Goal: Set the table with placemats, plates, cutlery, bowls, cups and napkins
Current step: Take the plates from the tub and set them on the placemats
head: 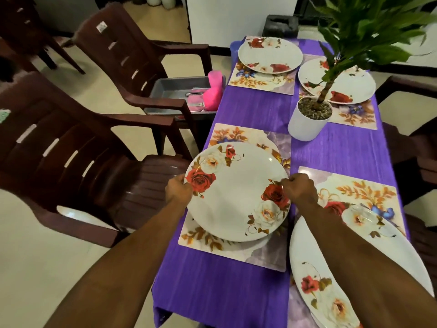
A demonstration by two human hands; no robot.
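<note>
A white plate with red and white roses (236, 190) hangs just over the near-left floral placemat (255, 252). My left hand (178, 189) grips its left rim and my right hand (299, 188) grips its right rim. Another rose plate (331, 280) lies on the near-right placemat (369, 192), partly under my right forearm. At the far end, two more plates (269, 54) (350, 84) each sit on a placemat. A purple cloth (260, 110) covers the table.
A white pot with a green plant (308, 119) stands mid-table. A grey tray (175, 91) with cutlery and pink napkins (214, 91) rests on a brown plastic chair (132, 55) at the left. A second brown chair (71, 157) is nearer.
</note>
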